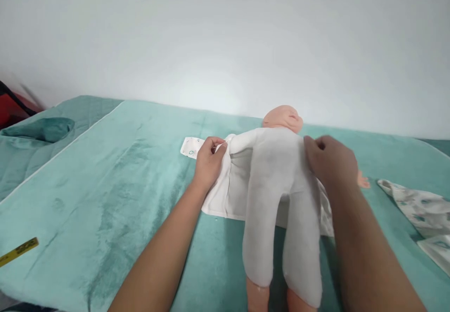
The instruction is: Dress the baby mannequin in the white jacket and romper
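Note:
A baby doll [277,185] with a soft white body lies on its back on a teal blanket [105,185], head toward the wall. Under it lies an open white garment [225,199]. My left hand [208,162] pinches the garment's edge by the doll's arm, where a patterned sleeve [191,147] sticks out. My right hand [330,162] rests curled on the doll's other side, over the garment there; what its fingers grip is hidden.
A patterned white cloth [420,213] lies at the right on the blanket. A yellow tape strip [19,251] sits near the front left edge. A white wall [225,44] rises behind. A red and black object [14,105] shows far left.

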### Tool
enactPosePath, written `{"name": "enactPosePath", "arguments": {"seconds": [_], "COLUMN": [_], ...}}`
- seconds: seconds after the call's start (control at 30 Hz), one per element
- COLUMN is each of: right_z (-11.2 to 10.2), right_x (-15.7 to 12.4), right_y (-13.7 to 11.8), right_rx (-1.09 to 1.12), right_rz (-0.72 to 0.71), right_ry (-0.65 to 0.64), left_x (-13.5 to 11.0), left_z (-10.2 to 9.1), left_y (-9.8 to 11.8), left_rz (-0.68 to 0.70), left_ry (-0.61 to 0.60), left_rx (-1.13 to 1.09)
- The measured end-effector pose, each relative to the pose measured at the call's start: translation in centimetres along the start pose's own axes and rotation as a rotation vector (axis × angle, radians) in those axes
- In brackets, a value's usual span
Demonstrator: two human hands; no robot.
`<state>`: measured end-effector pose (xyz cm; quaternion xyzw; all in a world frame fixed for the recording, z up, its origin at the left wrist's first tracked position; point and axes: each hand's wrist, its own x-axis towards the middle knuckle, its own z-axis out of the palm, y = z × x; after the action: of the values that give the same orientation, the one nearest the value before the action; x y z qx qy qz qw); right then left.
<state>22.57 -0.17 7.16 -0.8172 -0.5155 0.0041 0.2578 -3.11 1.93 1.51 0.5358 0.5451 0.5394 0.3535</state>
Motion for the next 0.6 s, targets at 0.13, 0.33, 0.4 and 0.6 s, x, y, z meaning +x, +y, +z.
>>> {"name": "enactPosePath", "arguments": {"seconds": [0.13, 0.33, 0.4, 0.6], "right_z": [0.7, 0.7, 0.4, 0.7], "right_x": [-0.1, -1.4, -1.7, -2.5], "right_y": [4.3, 3.2, 2.7, 2.0], "right_rx": [0.028, 0.419, 0.497, 0.705], "right_rz": [0.047, 0.129, 0.122, 0.116], "right_ry": [-0.23, -0.194, -0.154, -0.194], "left_x": [-0.2, -1.1, -1.3, -1.6], "left_z": [0.0, 0.1, 0.2, 0.2], "left_y": [0.3, 1.0, 1.1, 1.1], "left_rz": [-0.075, -0.066, -0.065, -0.052], "left_ry": [-0.004, -0.074, -0.095, -0.123], "left_rx": [-0.06, -0.139, -0.152, -0.158]}}
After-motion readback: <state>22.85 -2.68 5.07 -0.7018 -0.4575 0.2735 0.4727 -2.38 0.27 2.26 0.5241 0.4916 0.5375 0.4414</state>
